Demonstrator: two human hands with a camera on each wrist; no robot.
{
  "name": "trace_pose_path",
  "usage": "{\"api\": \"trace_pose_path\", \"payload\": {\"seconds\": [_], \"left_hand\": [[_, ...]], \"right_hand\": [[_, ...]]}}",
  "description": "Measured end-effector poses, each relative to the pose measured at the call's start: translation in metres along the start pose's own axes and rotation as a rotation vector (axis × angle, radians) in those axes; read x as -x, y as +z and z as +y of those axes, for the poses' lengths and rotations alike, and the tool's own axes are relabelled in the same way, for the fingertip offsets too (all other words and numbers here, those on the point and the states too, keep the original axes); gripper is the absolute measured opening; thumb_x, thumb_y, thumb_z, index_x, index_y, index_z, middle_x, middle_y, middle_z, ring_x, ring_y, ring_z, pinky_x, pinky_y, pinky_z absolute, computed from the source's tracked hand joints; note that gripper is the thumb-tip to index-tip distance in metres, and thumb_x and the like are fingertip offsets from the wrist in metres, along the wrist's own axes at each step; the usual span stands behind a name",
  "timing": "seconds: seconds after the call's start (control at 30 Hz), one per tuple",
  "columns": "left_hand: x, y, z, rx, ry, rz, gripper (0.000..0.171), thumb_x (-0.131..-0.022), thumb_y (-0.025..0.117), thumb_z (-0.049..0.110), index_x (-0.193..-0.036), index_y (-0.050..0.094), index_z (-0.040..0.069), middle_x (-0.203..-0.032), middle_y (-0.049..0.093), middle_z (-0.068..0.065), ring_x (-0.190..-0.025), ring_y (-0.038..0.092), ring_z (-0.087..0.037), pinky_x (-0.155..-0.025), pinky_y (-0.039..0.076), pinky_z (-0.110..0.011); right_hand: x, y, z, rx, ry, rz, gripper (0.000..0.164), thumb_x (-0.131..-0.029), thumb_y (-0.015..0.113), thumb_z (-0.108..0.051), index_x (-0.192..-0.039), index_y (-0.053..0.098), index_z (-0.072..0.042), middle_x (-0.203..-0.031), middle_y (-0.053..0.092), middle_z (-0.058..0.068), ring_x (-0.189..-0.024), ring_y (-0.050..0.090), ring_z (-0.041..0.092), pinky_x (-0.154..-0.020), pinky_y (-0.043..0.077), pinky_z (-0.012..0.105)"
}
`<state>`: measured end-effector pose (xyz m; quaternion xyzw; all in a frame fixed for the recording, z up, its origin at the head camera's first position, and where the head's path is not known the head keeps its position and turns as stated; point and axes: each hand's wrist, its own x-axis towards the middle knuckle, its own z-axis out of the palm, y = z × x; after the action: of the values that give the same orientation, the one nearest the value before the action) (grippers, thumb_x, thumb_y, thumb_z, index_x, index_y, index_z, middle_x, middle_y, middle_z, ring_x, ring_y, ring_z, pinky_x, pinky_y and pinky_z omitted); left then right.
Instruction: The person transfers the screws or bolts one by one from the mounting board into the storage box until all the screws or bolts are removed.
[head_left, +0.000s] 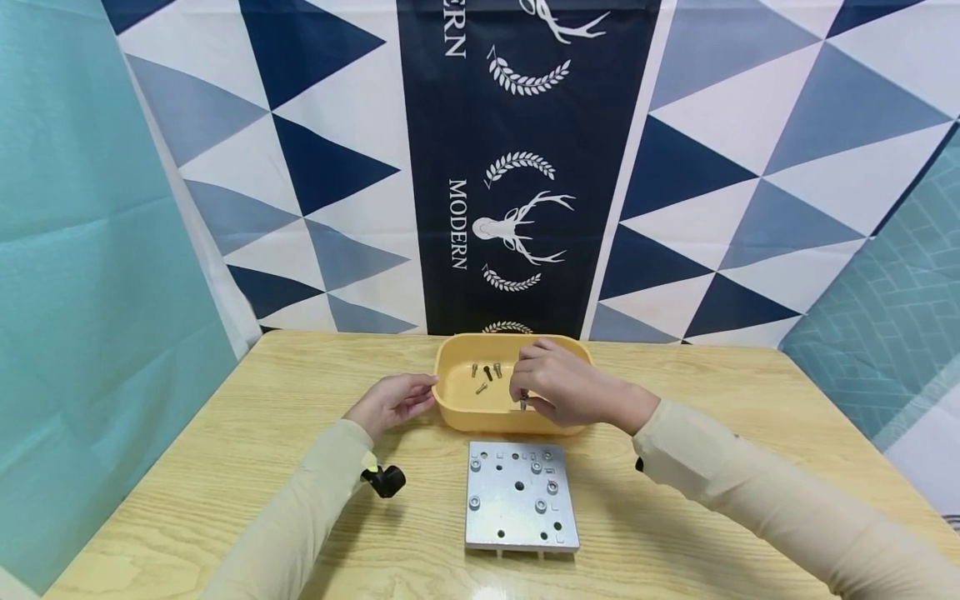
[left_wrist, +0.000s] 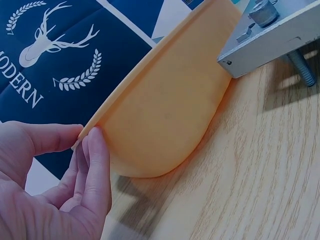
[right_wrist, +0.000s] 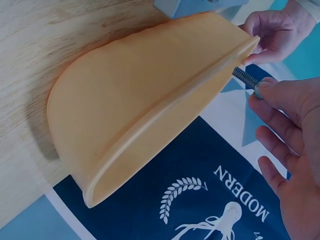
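Note:
A yellow plastic bin [head_left: 491, 423] stands at the far side of the table. My left hand [head_left: 393, 402] pinches its left rim between thumb and fingers, as the left wrist view shows. Above the bin's right part, my right hand [head_left: 561, 385] holds a metal screw [right_wrist: 245, 77] between thumb and index finger, its threaded end sticking out; the head is partly hidden by the fingertips. Several loose screws [head_left: 482, 388] lie on the bin floor, one of them black [head_left: 488, 373].
A silver metal plate [head_left: 506, 521] lies in front of the bin, with round holes and several screws standing in it. In the left wrist view a threaded shank [left_wrist: 301, 67] protrudes below the plate. A patterned cloth [head_left: 352, 167] hangs behind the wooden table [head_left: 675, 517].

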<state>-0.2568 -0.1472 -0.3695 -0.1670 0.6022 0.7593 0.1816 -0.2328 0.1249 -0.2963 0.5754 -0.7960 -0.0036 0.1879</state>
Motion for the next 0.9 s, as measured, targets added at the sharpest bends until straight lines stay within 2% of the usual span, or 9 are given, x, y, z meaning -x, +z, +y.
{"api": "trace_pose_path", "payload": {"seconds": [0.33,0.63,0.9], "left_hand": [[0.001,-0.001,0.001,0.004,-0.005,0.001,0.005,-0.090,0.063,0.007,-0.094,0.062,0.004,-0.073,0.064,0.001,-0.066,0.062,-0.006,-0.065,0.057,-0.012],[0.002,0.000,0.001,0.003,0.004,0.011,0.005,-0.090,0.063,0.007,-0.094,0.061,0.004,-0.073,0.063,0.000,-0.065,0.061,-0.006,-0.063,0.056,-0.012],[0.004,0.000,-0.001,0.020,0.010,-0.010,0.003,-0.091,0.062,0.006,-0.093,0.061,0.004,-0.077,0.065,-0.001,-0.070,0.063,-0.007,-0.072,0.058,-0.015]], "right_hand": [[-0.002,-0.005,0.005,0.032,0.007,-0.012,0.016,-0.076,0.076,-0.009,-0.085,0.067,-0.019,-0.082,0.068,-0.009,-0.083,0.052,0.013,-0.074,0.038,0.029],[-0.004,-0.003,0.009,0.034,0.026,-0.036,0.017,-0.076,0.077,-0.009,-0.084,0.068,-0.021,-0.083,0.069,-0.010,-0.085,0.054,0.013,-0.077,0.040,0.030],[-0.004,-0.002,0.013,0.014,0.055,-0.074,0.018,-0.075,0.078,-0.008,-0.086,0.071,-0.020,-0.083,0.070,-0.010,-0.085,0.055,0.012,-0.078,0.042,0.029]]}}
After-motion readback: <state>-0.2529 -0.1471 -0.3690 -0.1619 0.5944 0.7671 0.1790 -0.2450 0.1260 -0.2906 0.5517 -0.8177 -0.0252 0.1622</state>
